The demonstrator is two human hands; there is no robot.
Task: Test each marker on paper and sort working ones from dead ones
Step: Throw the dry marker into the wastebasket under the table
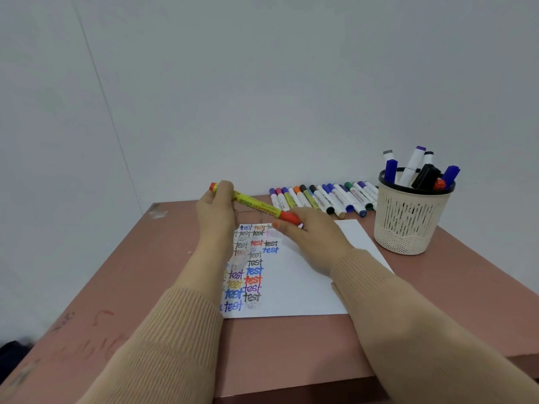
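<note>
A yellow permanent marker (256,205) with an orange cap is held level above the paper between both hands. My left hand (215,211) grips its rear end, where an orange tip sticks out. My right hand (309,237) holds the orange cap end. Under them lies a white sheet of paper (306,287) with the word "test" written many times in several colours down its left side. A row of several capped markers (323,198) lies at the back of the table. A beige mesh cup (408,223) at the right holds several more markers.
The table (145,272) is pinkish-brown, with faint pen scribbles near its front left corner. A plain white wall stands right behind it. The cup stands close to the paper's right edge.
</note>
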